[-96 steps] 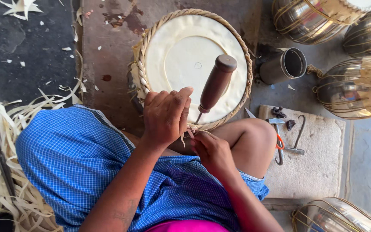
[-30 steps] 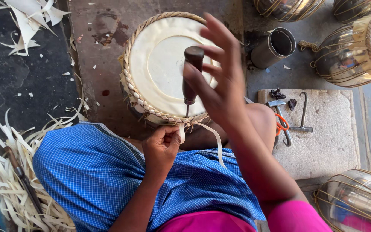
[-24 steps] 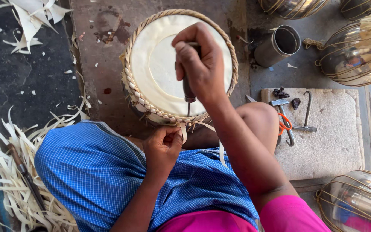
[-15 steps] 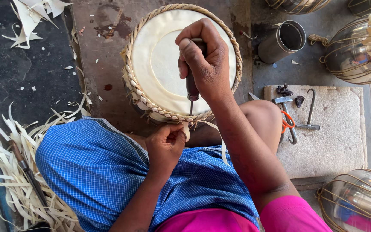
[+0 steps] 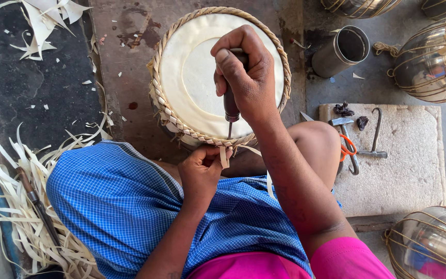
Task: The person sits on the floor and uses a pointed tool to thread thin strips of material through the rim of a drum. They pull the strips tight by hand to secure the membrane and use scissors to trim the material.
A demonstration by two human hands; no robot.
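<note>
I see my right hand (image 5: 246, 77) near the top middle of the picture. Its grip is closed tight around the dark handle of an awl (image 5: 230, 106). The awl stands almost straight up and down in the frame, with its thin metal tip pointing down at the near edge of the round drum (image 5: 192, 82). The tip meets the braided rim (image 5: 202, 137) right at the bottom of the drum.

My left hand (image 5: 201, 173) is just below that spot, in the middle of the picture. Its grip is closed on a pale strip (image 5: 225, 156) that hangs from the rim. So the strip lies straight below the awl tip, very close, and my left hand is the nearer one to it.

The drum sits on the floor (image 5: 125, 62) in front of my knees. On the right is a stone slab (image 5: 414, 170) with a small hammer (image 5: 344, 129) and a metal hook (image 5: 375, 134). A metal cup (image 5: 339, 51) stands above it. Pale cut strips (image 5: 21, 206) lie in a heap at the lower left.
</note>
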